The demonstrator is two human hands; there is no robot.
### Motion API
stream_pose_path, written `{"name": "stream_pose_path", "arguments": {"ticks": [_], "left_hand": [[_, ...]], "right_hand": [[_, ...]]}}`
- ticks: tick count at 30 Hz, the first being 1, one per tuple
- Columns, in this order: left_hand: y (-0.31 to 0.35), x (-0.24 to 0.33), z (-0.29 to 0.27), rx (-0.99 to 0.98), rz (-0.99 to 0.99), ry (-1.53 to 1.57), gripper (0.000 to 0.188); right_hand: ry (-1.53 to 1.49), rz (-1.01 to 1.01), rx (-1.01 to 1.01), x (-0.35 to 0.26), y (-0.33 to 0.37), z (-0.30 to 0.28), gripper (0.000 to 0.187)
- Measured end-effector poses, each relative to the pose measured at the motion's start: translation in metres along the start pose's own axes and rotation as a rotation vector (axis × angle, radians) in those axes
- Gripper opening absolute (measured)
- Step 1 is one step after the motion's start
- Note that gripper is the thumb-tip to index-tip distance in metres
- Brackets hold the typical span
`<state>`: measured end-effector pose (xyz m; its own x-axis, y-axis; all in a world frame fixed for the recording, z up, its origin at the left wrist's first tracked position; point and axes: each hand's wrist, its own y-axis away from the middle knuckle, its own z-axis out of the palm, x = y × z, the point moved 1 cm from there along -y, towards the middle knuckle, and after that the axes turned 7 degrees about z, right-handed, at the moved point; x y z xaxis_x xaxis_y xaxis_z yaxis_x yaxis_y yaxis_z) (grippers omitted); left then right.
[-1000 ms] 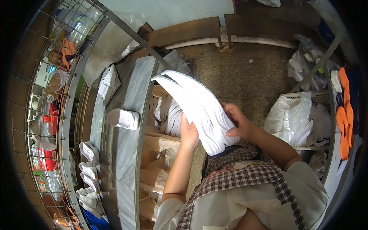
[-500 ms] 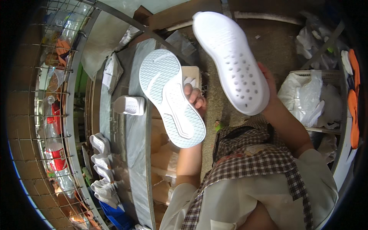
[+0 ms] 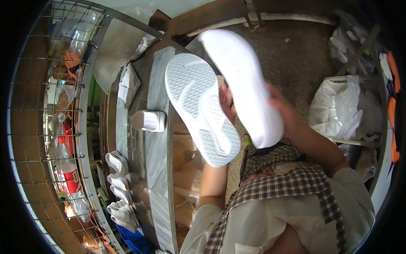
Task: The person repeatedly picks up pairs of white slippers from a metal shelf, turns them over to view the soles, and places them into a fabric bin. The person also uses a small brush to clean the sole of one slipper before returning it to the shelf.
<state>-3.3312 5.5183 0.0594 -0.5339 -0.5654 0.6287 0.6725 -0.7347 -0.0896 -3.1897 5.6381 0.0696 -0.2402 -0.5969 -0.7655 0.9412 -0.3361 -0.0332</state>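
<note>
My left hand [image 3: 227, 103] is closed round the edge of a white shoe sole [image 3: 202, 108]. Its patterned, pale grey underside faces up toward me. In my right hand [image 3: 282, 111] is a second white shoe sole [image 3: 244, 84], gripped by its outer side near the lower end and tilted so its smooth side wall shows. The two soles are side by side, close together; the right one partly hides my left fingers. Both are held up in front of me, just right of a grey bench [image 3: 158, 144]. One more white sole [image 3: 149, 121] lies on that bench.
Several white soles [image 3: 120, 190] are stacked along the bench's left side, above a blue bin [image 3: 134, 239]. A wire mesh rack [image 3: 63, 139] with bottles stands far left. At right, a basket [image 3: 367, 81] holds plastic bags [image 3: 338, 106]; orange soles [image 3: 393, 127] hang beyond it.
The right sole has tipped from its dotted face onto its side and come down and left, beside the other. The left sole has shifted slightly right. Both remain in my hands.
</note>
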Motion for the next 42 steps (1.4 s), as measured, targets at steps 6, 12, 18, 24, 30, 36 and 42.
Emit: {"name": "stream_pose_path", "arguments": {"ticks": [6,12,18,24,30,36,42], "left_hand": [[0.013,0.011,0.001,-0.101,-0.056,0.122,0.063],[0.011,0.07,-0.009,-0.232,-0.14,0.818,0.065],[0.028,0.113,-0.033,-0.279,-0.06,0.783,0.06],[0.036,0.175,-0.079,-0.12,0.235,0.686,0.056],[0.008,0.291,-0.103,0.045,0.505,0.058,0.047],[-0.057,0.328,-0.182,-0.213,0.778,-2.203,0.029],[-0.067,0.351,-0.278,1.035,-0.22,-0.891,0.026]], "right_hand": [[0.456,-0.197,-0.189,-0.001,-0.015,0.029,0.042],[0.487,-0.116,-0.037,0.003,-0.017,0.022,0.027],[0.402,0.142,-0.062,0.049,-0.028,0.016,0.02],[0.445,0.201,-0.133,0.077,-0.04,0.015,0.019],[0.441,0.323,-0.053,0.094,-0.039,-0.005,0.018],[0.505,0.387,0.05,0.096,-0.025,-0.023,0.017],[0.453,0.386,0.146,0.094,-0.004,-0.053,0.017]]}}
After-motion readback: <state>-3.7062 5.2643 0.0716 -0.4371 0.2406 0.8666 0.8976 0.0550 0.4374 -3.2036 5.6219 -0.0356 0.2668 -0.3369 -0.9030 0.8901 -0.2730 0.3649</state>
